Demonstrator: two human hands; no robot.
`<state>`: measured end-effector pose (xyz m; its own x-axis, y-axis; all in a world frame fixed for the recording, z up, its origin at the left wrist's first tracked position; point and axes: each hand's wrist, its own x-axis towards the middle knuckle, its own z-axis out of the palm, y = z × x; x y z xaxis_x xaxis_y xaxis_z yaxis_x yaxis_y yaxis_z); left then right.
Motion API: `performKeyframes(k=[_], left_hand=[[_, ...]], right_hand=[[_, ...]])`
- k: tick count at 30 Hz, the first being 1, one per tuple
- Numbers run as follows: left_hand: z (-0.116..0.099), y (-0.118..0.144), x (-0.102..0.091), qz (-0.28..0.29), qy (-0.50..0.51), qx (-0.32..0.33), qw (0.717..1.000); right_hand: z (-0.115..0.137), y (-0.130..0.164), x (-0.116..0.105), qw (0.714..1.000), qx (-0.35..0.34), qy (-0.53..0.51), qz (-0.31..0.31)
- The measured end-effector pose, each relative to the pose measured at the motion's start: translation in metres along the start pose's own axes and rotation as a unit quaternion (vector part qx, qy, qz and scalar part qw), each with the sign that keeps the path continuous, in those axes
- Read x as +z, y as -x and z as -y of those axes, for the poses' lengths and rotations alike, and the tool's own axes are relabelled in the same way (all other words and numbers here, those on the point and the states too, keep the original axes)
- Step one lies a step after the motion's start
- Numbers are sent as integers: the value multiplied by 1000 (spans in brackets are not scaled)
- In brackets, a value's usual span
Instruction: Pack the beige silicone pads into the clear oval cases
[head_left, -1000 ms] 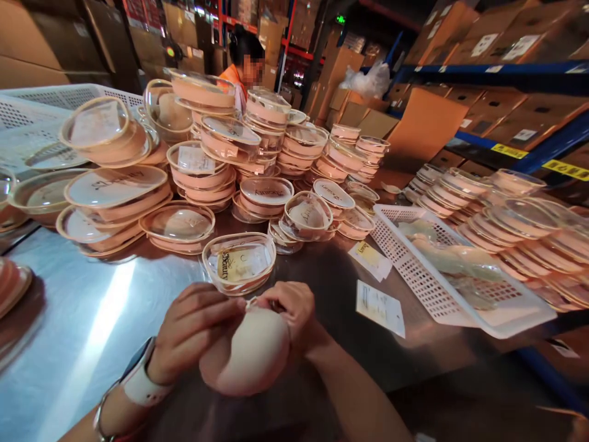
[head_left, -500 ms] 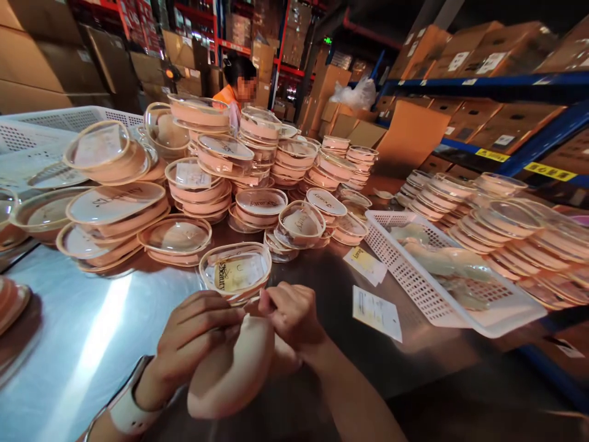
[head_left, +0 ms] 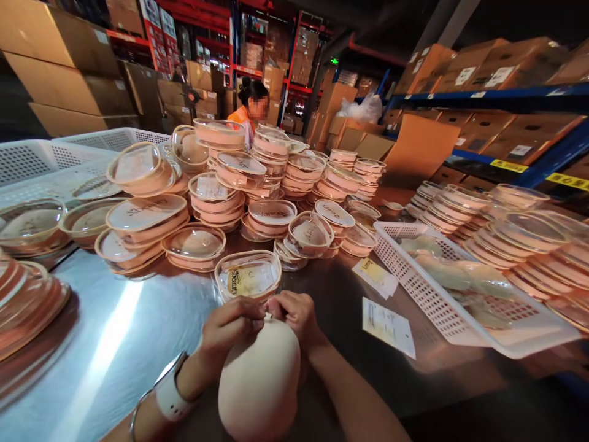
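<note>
Warehouse tabletop [head_left: 92, 319], near edge: the pad [head_left: 260, 380] has been swung upright since a second ago, its top now pinched by left hand [head_left: 230, 328] and right hand [head_left: 294, 313] fingers, so it's gripped firmly.

We see a dim warehouse lit from overhead — a long white streak of glare runs down the steel table [head_left: 99, 344] on the left. The far shelves [head_left: 483, 98] sink into shadow, and the wide lens bends the edges — the lidded cases [head_left: 524, 227] at right smear softly.
</note>
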<state>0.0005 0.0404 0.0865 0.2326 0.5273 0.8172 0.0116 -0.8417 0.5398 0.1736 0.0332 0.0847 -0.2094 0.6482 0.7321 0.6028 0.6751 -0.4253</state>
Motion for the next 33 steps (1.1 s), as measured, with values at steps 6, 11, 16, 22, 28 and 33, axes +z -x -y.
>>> performKeyframes(k=[6,11,16,22,28,33], left_hand=[[10,3,4,-13,5,14,1000],[18,8,5,6,-23,-2,1000],[26,9,-1,-13,-49,44,998],[2,-5,-18,20,-87,85,992],[-3,-4,-31,51,-129,135,981],[-3,7,-31,35,-101,83,991]], right_hand=[[-7,0,1,999,-24,-5,43],[-25,1,7,989,-84,-3,121],[-29,8,19,987,-74,-37,140],[-5,6,14,998,-34,-37,23],[4,-7,-12,991,-120,-49,-17],[8,-3,-15,990,-119,-76,23]])
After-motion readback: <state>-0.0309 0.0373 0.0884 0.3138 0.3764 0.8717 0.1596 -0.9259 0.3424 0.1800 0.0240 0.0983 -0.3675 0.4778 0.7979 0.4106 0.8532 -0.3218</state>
